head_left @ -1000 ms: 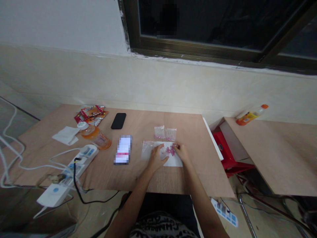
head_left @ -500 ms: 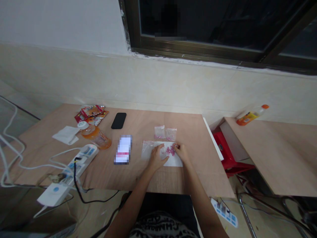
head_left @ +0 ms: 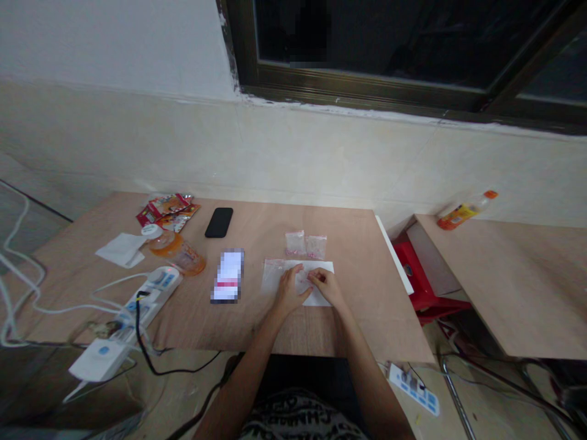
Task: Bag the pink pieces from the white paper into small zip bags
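From here, the left hand point(head_left: 290, 292) curves wide over the white paper point(head_left: 316, 299) and the right hand point(head_left: 327, 286) pinches narrowly, on what I can't tell, while two small bags point(head_left: 295, 242) of pink bits point(head_left: 292, 252) just beyond the fingers look finished, any loose ones left being hidden.

Dark window point(head_left: 394, 46) (brown frame point(head_left: 367, 89)), pale wall point(head_left: 293, 159)

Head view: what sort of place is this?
Likely a plain indoor workroom, exact use unclear: long pale wood-topped table, similar pale wood-topped second table beside it, and long white multi-socket power strip.
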A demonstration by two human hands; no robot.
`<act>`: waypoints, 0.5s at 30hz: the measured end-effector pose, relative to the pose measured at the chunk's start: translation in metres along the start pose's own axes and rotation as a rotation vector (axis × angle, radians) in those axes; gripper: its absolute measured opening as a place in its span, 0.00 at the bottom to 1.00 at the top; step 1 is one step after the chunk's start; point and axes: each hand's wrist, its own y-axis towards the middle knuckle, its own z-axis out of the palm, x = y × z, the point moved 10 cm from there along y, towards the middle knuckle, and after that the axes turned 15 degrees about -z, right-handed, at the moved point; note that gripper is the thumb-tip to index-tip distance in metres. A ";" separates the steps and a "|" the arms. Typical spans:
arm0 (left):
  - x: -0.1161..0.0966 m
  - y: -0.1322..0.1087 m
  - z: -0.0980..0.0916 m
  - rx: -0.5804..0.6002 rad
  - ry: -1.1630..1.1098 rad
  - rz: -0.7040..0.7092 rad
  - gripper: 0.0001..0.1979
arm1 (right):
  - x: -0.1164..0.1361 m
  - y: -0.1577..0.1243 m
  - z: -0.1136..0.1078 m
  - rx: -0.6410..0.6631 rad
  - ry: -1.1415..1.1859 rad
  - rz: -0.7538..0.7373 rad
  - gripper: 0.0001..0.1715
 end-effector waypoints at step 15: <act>0.004 0.000 0.003 -0.007 -0.054 0.020 0.33 | 0.020 0.001 0.003 0.061 -0.150 -0.079 0.09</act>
